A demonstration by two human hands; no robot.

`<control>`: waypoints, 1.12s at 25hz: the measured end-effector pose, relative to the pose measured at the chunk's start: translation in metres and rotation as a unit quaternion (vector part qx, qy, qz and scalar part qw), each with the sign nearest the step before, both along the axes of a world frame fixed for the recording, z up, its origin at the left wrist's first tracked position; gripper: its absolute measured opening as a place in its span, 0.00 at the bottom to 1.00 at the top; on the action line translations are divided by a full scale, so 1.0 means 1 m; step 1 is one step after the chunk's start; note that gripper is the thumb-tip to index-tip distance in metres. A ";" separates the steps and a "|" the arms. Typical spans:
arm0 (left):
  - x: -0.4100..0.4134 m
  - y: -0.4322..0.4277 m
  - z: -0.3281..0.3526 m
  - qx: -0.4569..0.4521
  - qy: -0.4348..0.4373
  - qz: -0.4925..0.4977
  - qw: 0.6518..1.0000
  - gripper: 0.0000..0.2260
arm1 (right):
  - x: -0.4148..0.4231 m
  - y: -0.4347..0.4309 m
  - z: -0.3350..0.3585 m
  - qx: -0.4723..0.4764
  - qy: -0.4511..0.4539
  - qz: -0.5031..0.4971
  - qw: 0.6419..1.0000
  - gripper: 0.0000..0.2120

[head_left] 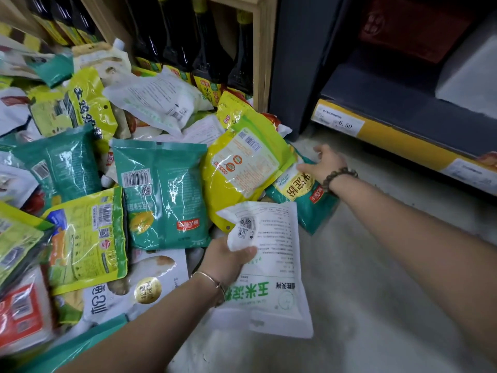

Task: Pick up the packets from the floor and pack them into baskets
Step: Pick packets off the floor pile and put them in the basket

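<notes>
Head view: the left hand (228, 258) pinches the crumpled upper corner of a white packet (274, 265), whose long axis runs from 12 to 6 o'clock. At 2 o'clock from it the right hand (326, 162) is spread, its fingers resting on a green packet (306, 208) but not closed round it. This packet lies on the floor (376, 265), stretching toward 6 o'clock from that hand and partly under a yellow packet (242, 168) — so the right hand is the nearer one, I judge.

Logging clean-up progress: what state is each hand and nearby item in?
left hand: grips a corner of the white packet.
white packet: held, crumpled at that corner.
right hand: fingers touch the green packet.
green packet: on floor, partly under yellow packet.
yellow packet: lying, not held.
bottles: upright on shelf.
</notes>
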State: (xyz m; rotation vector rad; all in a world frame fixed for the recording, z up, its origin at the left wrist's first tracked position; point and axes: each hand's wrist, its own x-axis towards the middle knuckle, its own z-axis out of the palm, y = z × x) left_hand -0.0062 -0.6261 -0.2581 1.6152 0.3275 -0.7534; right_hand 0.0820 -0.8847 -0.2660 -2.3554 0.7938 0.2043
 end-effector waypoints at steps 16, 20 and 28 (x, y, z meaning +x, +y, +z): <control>-0.006 -0.006 0.019 0.040 -0.041 0.041 0.998 0.09 | -0.076 -0.003 0.000 0.162 -0.019 -0.161 0.973 0.09; -0.003 -0.018 0.043 0.017 -0.103 0.046 0.993 0.09 | -0.123 -0.012 0.052 0.149 -0.099 -0.174 0.968 0.07; -0.007 -0.050 0.097 -0.065 -0.216 0.074 0.971 0.11 | -0.170 -0.010 0.157 0.056 -0.248 -0.166 0.953 0.09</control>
